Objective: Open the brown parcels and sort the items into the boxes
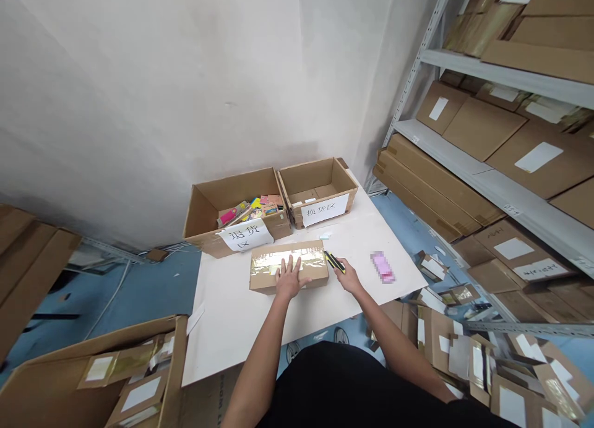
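A closed cardboard box (315,278), its top covered with shiny clear tape, lies on the white table (223,329). My left hand (289,278) rests flat on top of it, fingers spread. In my right hand (348,278) is a black and yellow utility knife (335,263), its tip at the box's right end. Whether the blade touches the tape I cannot tell.
Behind the box stand two open cartons with handwritten paper signs; the left carton (199,214) holds colourful packets, the right carton (320,168) a few small items. A blurred pink object (382,267) lies at right. Shelves (464,162) of boxes and a floor pile (468,360) flank the table.
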### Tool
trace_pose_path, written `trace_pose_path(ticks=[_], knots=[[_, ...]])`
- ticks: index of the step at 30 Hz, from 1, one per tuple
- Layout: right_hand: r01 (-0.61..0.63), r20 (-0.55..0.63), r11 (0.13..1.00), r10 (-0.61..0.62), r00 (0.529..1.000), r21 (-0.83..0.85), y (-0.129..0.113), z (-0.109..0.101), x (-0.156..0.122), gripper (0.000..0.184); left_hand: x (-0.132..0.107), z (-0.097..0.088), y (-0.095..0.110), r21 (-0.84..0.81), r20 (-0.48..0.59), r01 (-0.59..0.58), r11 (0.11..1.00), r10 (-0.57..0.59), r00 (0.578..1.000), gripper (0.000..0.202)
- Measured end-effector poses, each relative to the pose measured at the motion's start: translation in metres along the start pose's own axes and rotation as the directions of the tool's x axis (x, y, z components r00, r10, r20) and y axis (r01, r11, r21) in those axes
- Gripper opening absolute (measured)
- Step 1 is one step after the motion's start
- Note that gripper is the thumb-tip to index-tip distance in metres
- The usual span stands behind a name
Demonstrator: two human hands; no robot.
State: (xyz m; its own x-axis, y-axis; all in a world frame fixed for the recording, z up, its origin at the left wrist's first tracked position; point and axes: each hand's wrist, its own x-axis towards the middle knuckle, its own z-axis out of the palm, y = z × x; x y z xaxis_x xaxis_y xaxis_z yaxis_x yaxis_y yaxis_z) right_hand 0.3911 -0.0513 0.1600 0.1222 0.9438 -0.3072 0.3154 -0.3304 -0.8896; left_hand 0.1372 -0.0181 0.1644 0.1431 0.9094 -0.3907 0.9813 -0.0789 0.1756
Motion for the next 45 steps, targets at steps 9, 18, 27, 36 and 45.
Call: trace_pose_path(ticks=[9, 18, 27, 36, 45], knots=[[0.015, 0.021, 0.998, -0.014, 1.000, -0.059, 0.006, -0.008, -0.016, 0.046, 0.002, 0.001, 0.000, 0.000, 0.004, 0.008, 1.000, -0.008, 1.000, 0.094], [0.057, -0.011, 0.998, -0.058, 0.998, -0.041, 0.003, -0.031, -0.005, 0.047, 0.002, -0.007, 0.001, 0.012, 0.044, 0.012, 1.000, -0.013, 0.999, 0.098], [-0.005, 0.019, 0.994, 0.003, 1.000, 0.105, -0.006, -0.003, 0.017, 0.043, -0.001, -0.004, -0.003, 0.011, 0.010, -0.012, 1.000, 0.012, 1.000, 0.098], [-0.085, 0.138, 0.920, 0.034, 0.990, 0.383, 0.015, -0.006, -0.015, 0.063, 0.005, -0.001, -0.004, 0.022, 0.038, 0.014, 1.000, -0.015, 0.999, 0.096], [-0.029, -0.115, 0.939, 0.073, 0.991, 0.343, 0.032, -0.001, -0.023, 0.071, 0.001, -0.011, -0.005, 0.004, -0.023, -0.018, 1.000, 0.018, 1.000, 0.095]])
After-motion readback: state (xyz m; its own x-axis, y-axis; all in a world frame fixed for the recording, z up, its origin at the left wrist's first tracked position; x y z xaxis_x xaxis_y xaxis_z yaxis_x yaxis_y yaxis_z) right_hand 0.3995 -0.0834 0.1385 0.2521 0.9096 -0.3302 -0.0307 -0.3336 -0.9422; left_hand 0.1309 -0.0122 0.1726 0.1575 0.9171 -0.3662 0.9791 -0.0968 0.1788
